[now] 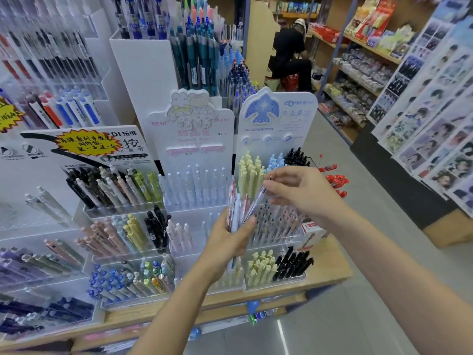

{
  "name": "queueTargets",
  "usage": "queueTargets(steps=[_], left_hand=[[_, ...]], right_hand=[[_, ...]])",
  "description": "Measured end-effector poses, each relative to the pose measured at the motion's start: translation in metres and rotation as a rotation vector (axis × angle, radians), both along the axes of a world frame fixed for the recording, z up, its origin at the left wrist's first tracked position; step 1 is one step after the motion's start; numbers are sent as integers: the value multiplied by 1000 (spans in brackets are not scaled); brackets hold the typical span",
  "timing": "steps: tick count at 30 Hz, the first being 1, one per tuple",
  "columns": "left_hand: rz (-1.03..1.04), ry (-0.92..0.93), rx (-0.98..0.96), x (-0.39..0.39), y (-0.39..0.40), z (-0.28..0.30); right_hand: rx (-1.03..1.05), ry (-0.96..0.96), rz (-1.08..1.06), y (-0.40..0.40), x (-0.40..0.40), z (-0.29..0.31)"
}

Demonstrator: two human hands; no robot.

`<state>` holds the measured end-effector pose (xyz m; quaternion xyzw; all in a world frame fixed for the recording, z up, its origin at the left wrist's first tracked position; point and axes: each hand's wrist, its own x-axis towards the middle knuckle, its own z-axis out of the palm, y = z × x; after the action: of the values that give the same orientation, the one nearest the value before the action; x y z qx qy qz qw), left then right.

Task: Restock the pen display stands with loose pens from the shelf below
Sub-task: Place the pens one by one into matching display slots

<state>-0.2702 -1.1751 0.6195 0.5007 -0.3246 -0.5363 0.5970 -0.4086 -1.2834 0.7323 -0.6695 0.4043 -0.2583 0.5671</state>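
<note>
Head view: aisle of a stationery shop, seen from above both forearms.
Wooden worktop (330, 274): under and beyond both hands, carrying tiered pen stands from left edge to right corner.
Black-and-white stand (84, 160): far left of the left hand, yellow starburst sticker on its header, mixed black, cream, pink and yellow pens in clear tiers.
Frog-header stand (190, 129): directly beyond the left hand, pale translucent pens in its top tier, sparse rows lower down.
Bird-header stand (277, 116): beyond the right hand, yellow, light blue and black pens at top; yellow and black pens in the bottom tier, below the right forearm.
Shelf below (256, 312): under the worktop edge, between the two forearms, a few blue and green items showing, blurred.
Seated person (291, 57): far down the aisle, well beyond both hands, in dark clothing.
Left hand (230, 239): fingers wrapped round a bundle of loose pens (236, 211), held upright in front of the frog-header and bird-header stands.
Right hand (300, 190): fingertips pinching the top of one clear pen (257, 202), which slants down into the bundle.
Red pens (336, 180): just right of the right hand, at the stand's edge.
Small red-and-white box (313, 228): below the right wrist, on the worktop.
</note>
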Motion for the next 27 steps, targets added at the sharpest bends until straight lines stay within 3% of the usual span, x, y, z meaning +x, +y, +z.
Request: queueTargets(steps=[7, 12, 19, 27], left_hand=[[89, -12, -1, -4, -10, 8], [214, -112, 74, -8, -19, 10], [330, -96, 123, 0, -12, 9], [377, -83, 94, -1, -4, 7]], right_hand=[[-223, -7, -178, -44, -32, 22], [-406, 165, -79, -57, -35, -5], [-374, 128, 55, -62, -14, -27], [-391, 265, 214, -62, 19, -52]])
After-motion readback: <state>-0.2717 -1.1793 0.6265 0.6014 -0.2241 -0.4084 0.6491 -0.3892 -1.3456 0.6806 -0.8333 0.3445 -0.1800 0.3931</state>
